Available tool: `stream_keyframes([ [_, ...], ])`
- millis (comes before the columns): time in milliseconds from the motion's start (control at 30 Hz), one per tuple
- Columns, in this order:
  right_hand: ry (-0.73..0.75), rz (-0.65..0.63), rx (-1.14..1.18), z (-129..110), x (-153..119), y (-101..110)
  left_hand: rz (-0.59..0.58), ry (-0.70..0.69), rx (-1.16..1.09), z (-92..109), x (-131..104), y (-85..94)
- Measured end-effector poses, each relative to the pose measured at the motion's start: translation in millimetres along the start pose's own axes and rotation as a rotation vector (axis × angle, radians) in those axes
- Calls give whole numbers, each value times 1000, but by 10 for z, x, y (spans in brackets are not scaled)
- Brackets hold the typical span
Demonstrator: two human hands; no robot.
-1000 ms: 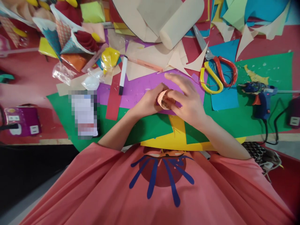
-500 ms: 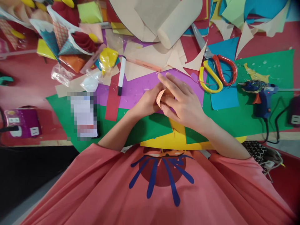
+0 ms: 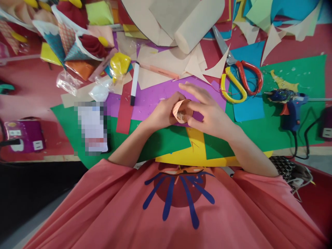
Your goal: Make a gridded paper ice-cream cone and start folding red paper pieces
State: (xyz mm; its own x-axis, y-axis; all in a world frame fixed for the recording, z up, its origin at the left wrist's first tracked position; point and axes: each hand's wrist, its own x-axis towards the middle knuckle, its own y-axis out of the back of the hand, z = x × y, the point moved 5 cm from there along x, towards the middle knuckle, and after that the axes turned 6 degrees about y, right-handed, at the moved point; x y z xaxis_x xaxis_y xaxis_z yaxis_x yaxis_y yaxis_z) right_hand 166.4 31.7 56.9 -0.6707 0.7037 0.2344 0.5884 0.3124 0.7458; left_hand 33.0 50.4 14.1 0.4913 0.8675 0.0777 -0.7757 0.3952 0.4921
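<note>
My left hand [image 3: 164,112] is wrapped round the left side of a small paper cone [image 3: 181,110], its round opening facing up. The cone is pale orange with a fine pattern, and its inside shows. At the right rim, my right hand [image 3: 211,112] touches the cone with the thumb and a finger, the other fingers stretched out and apart. Both hands are over a purple sheet [image 3: 153,93]. Whether the right fingers pinch the rim is hard to make out.
Scissors [image 3: 241,81] and a glue gun [image 3: 289,102] lie to the right. A marker [image 3: 135,83], a blurred phone [image 3: 92,128] and a power strip [image 3: 24,136] are left. Filled cones [image 3: 75,45] stand back left; a paper roll [image 3: 198,26] lies behind.
My right hand has drawn back a little to the right and its fingers have spread, uncovering the cone's opening. My left hand stays round the cone.
</note>
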Motion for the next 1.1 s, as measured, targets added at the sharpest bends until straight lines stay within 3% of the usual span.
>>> stream_keyframes([
  [300, 20, -34, 33, -5, 12, 16, 22, -43, 145, -45, -28, -37],
  [500, 8, 38, -34, -19, 8, -39, -29, -113, 165, 9, -23, -47],
  [700, -19, 122, -153, -37, -4, -112, -72, 2, 165, -21, -24, -54],
  [900, 8, 266, -285, -100, -24, -128, -46, -5, 153, 18, -18, -46],
  [1100, -8, 155, -169, -71, 23, -38, -23, 24, 83, 28, -29, -28],
])
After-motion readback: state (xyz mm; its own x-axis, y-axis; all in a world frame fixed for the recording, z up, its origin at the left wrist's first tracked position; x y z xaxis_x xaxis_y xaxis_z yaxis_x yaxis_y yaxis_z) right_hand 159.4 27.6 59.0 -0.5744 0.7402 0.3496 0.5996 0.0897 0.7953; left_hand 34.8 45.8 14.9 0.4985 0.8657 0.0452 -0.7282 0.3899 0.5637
